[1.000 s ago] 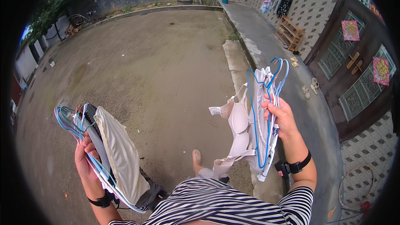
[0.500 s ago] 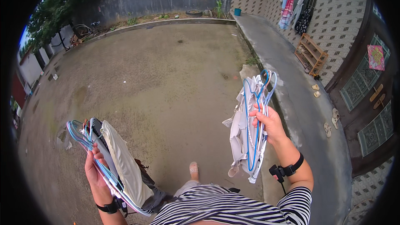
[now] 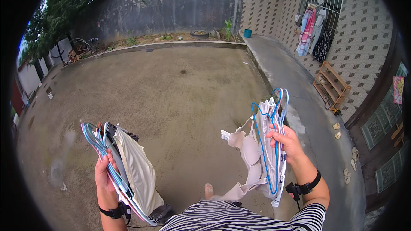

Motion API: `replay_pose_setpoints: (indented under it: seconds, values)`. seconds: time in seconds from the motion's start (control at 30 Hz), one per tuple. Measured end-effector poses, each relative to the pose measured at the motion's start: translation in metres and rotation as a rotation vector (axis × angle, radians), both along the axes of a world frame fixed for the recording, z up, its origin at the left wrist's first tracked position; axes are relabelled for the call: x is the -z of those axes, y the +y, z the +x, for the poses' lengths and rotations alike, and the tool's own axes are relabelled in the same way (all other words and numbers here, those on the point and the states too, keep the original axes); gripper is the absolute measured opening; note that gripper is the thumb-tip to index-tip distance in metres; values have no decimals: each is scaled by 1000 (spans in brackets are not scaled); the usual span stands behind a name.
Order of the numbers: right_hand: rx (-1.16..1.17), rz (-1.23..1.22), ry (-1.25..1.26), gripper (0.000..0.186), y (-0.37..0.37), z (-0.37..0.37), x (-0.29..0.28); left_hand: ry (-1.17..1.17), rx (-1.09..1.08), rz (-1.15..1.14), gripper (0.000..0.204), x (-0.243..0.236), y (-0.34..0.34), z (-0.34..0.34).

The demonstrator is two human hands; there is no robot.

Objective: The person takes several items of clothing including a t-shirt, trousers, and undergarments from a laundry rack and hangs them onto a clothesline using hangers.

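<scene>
My left hand (image 3: 106,171), at the lower left, is closed round a bundle of blue and pink wire hangers (image 3: 90,136) carrying a cream garment (image 3: 135,169), with grey and black striped cloth behind it. My right hand (image 3: 283,141) grips several blue and white hangers (image 3: 274,184) on the right side. From them hang a pale pink bra (image 3: 250,154) and white clothing. The hangers' hooks stick up above both hands. Below, between the bundles, one of my feet (image 3: 209,190) shows on the concrete.
A concrete yard (image 3: 171,85) borders a raised walkway (image 3: 282,79) on the right, with a wooden shoe rack (image 3: 332,85), slippers (image 3: 354,158) and a dark door (image 3: 379,130). Clothes (image 3: 306,32) hang at a barred window. A dark wall (image 3: 180,4), tyre (image 3: 199,35) and bucket (image 3: 248,34) are at the back.
The view has tilted up and shifted, showing more of the back wall and window. Both bundles sit lower in the picture than a second ago; both hands keep hold of them.
</scene>
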State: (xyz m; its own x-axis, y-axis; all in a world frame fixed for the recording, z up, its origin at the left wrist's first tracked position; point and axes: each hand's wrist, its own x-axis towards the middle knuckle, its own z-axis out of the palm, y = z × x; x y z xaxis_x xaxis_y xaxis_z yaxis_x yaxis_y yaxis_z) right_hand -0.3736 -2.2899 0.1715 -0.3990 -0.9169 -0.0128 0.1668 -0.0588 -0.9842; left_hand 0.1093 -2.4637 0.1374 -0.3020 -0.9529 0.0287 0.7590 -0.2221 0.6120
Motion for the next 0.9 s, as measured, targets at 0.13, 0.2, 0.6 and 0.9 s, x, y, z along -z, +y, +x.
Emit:
replay_pose_setpoints:
  seconds: [0.13, 0.2, 0.6, 0.9]
  values:
    - [-34, -13, 14, 31, -112, -49, -3, -41, -81, -8, 20, -1, -94, -38]
    - [-41, -27, 6, 31, -166, -68, -12, -55, -91, -32, 20, -10, -137, -52]
    - [137, -163, 92, 33, -463, -237, -37, -183, -87, -69, 23, -8, -439, -220]
    - [152, -183, 130, 31, -662, -355, -54, -218, -16, -54, 24, -4, -659, -350]
